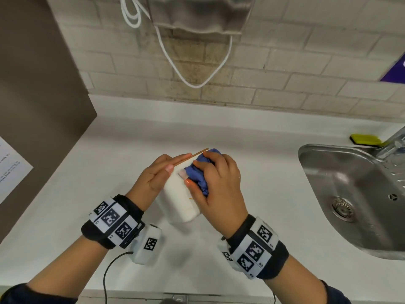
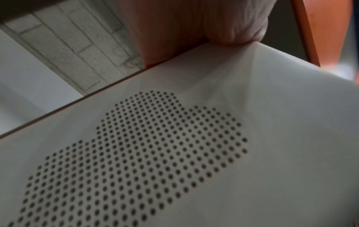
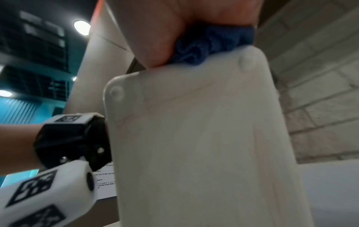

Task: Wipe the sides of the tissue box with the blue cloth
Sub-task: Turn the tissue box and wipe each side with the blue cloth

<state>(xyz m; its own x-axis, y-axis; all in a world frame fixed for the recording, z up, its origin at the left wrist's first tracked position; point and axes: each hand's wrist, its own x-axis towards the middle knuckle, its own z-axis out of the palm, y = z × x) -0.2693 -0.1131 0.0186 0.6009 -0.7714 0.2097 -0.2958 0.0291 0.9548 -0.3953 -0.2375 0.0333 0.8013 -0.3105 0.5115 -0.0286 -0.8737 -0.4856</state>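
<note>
The white tissue box is tilted over the white counter, its thin wooden lid facing away from me. My left hand holds its left side, with the thumb on the near face and straight fingers along the lid edge. My right hand grips the bunched blue cloth and presses it onto the box's upper right side. In the left wrist view the box's dotted face fills the frame below the lid. In the right wrist view the cloth sits on the box's end.
A steel sink with a faucet lies to the right, with a yellow-green sponge behind it. A white cable hangs on the brick wall at the back. A brown panel with a paper sheet stands at the left.
</note>
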